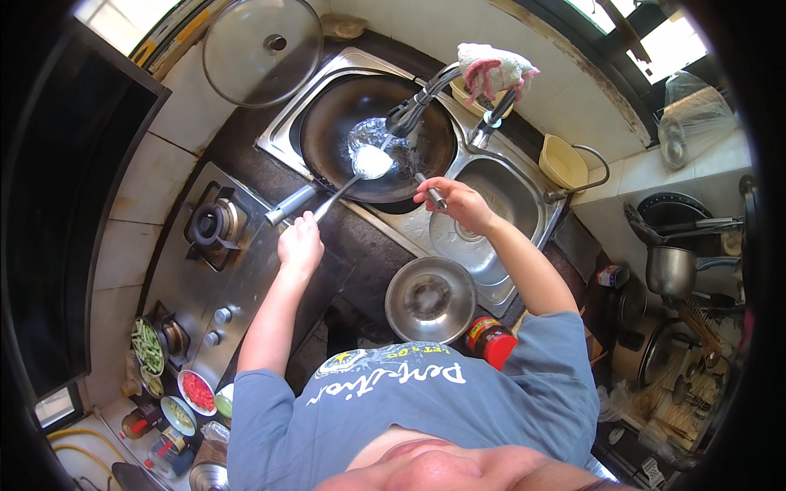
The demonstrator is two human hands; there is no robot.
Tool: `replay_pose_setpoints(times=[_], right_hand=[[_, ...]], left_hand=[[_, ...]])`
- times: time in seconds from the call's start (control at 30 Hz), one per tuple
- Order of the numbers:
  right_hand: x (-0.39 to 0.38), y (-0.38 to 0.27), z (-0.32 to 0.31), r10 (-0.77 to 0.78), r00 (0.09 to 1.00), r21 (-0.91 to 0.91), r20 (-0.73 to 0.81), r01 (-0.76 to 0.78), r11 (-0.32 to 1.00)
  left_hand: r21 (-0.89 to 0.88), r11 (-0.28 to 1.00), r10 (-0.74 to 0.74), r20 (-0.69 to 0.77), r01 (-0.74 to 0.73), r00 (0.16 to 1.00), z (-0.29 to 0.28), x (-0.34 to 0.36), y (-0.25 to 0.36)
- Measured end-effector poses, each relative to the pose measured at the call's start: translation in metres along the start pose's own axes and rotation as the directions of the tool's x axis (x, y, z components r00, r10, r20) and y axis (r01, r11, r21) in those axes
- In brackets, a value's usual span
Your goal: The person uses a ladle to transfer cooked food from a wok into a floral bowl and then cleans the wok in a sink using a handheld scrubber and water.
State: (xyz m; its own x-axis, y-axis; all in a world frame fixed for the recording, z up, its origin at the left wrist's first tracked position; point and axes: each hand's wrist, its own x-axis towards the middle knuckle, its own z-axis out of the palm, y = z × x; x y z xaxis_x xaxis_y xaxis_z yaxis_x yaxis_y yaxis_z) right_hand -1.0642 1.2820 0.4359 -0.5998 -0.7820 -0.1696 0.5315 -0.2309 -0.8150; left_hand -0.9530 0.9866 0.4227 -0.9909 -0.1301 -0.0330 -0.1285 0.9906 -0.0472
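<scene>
My left hand (pixel 300 245) is closed around the thin metal handle of a spatula (pixel 372 163). Its broad shiny head is over the wok, below the tap's spout. Water runs from the tap (pixel 403 119) and splashes brightly there. My right hand (pixel 460 204) grips the short metal handle of what looks like a scrubbing brush (pixel 431 191); its dark head is hard to make out beside the spatula. The large dark wok (pixel 327 147) rests in the left sink basin, its silver handle (pixel 291 204) pointing toward my left hand.
Right of the wok is a second sink basin (pixel 516 200). A metal bowl (pixel 431 299) and a red-lidded jar (pixel 496 342) stand near me. A glass lid (pixel 262 53) leans behind. The gas stove (pixel 214 225) and bowls of chopped food (pixel 196 391) are left.
</scene>
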Motion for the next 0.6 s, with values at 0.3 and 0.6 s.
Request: replay_pose_setpoints(times=[0.3,0.6], right_hand=[[0.048,0.038,-0.001,0.076,0.85,-0.335,-0.521,-0.286,0.898],[0.101,0.064,-0.061,-0.376,0.761,-0.848,-0.528,-0.453,0.275]], left_hand=[[-0.01,1.0,0.003,-0.009,-0.003,1.0,0.004,0.019,0.013],[0.049,0.997,0.057,-0.124,-0.051,0.991,-0.011,0.048,0.042]])
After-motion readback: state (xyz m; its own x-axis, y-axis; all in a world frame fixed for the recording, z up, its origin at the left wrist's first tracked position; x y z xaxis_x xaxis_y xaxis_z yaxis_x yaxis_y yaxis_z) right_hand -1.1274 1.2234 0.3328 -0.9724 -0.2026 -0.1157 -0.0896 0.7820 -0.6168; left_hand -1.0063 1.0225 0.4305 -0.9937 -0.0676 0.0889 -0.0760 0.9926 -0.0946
